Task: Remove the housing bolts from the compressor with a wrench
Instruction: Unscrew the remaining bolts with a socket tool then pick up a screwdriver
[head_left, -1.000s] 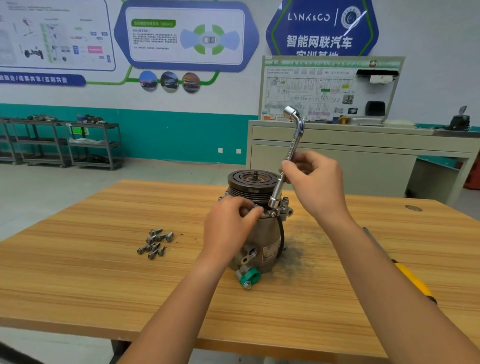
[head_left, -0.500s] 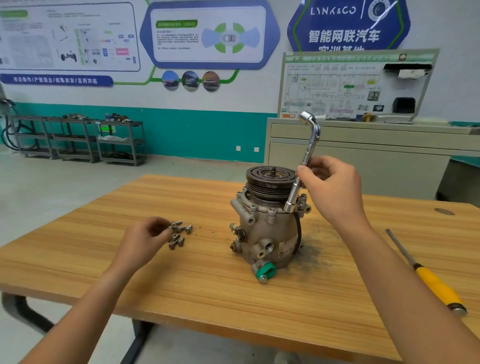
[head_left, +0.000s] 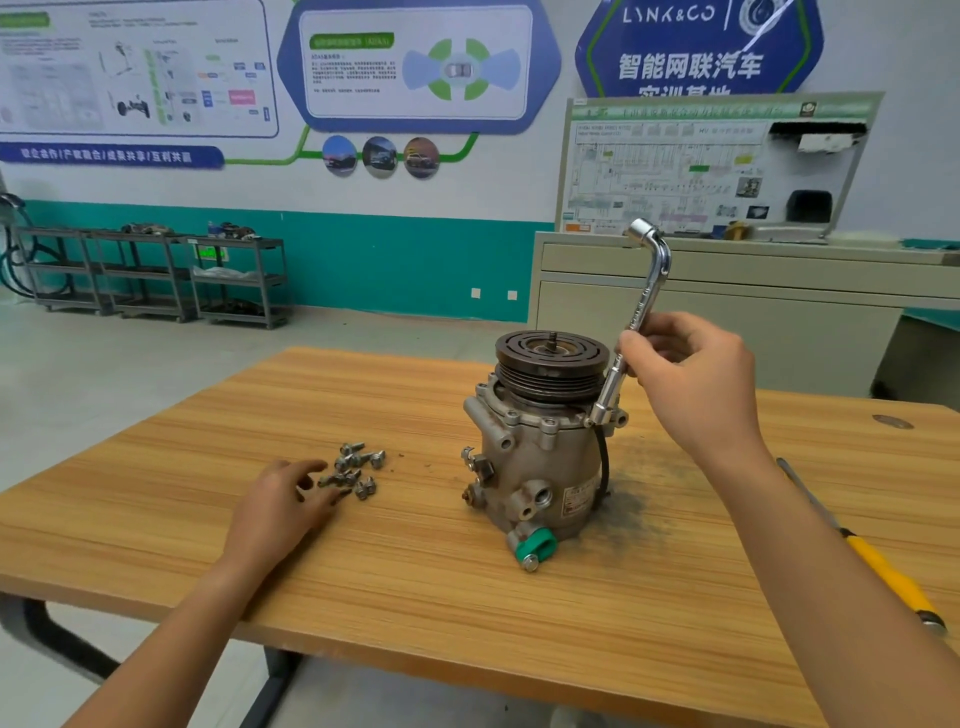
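The grey metal compressor (head_left: 540, 467) stands upright on the wooden table (head_left: 415, 571), its dark pulley on top. My right hand (head_left: 691, 379) grips the shaft of a chrome L-shaped socket wrench (head_left: 647, 291). The wrench's lower socket sits on a housing bolt at the compressor's right rim. A pile of several loose bolts (head_left: 353, 470) lies left of the compressor. My left hand (head_left: 280, 512) rests on the table with relaxed fingers, its fingertips at the pile's left edge, holding nothing.
A yellow-handled screwdriver (head_left: 878, 566) lies near the table's right edge. Dark grime marks the wood right of the compressor. Behind the table stand a beige cabinet (head_left: 727, 312) and grey shelving carts (head_left: 150, 270) along the wall.
My left hand left the compressor's rim, moved left to the bolt pile and opened beside it. My right hand has kept the wrench on the same bolt.
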